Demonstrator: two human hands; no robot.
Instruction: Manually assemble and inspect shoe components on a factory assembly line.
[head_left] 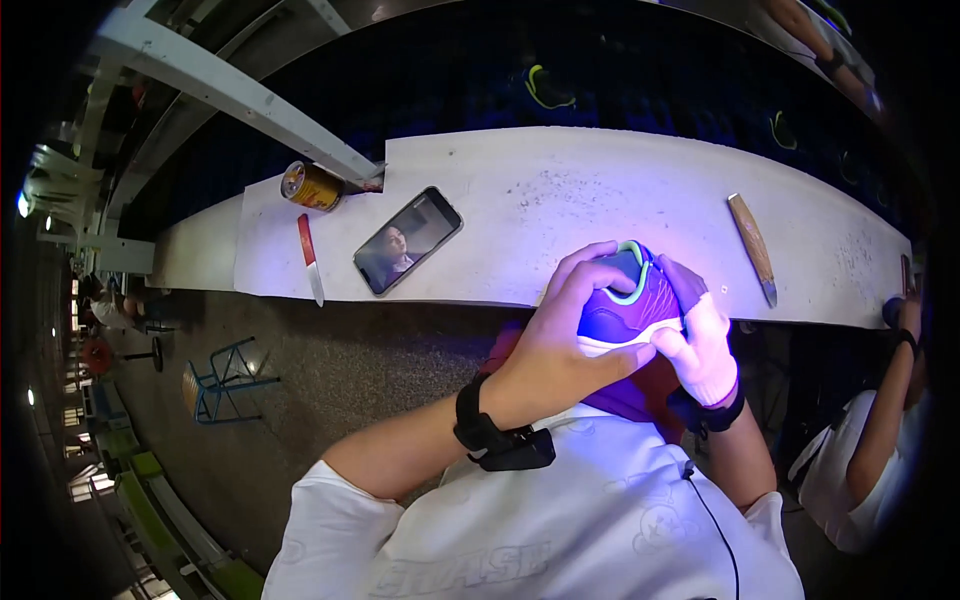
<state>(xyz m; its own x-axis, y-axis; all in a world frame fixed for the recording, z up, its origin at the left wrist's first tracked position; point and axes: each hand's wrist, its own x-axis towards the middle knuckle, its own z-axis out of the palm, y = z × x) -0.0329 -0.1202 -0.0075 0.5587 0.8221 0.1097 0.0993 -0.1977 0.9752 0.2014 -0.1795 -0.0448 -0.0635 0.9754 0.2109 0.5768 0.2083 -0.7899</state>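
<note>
The left hand (555, 345) and gloved right hand (707, 345) are holding a shoe (615, 315) between them at the tabletop (480, 250)'s six-o'clock edge, fingers (585, 282) curling closely around it. Its upper is already sitting on a white sole (640, 335); handling seems unfinished, and what remains isn't showing. A wooden-handled tool (751, 245) is lying at two o'clock.

a violet-blue glow falls brightest on the right hand (700, 345), bleaching its pale glove (710, 368), and tints the shoe (632, 312) it holds. beyond the hand the counter (600, 180) carries a purple cast; well to the hand's left, the floor (350, 350) lies dim and a small lamp (23, 204) glares. fisheye curvature bows the counter; the rim goes black.
</note>
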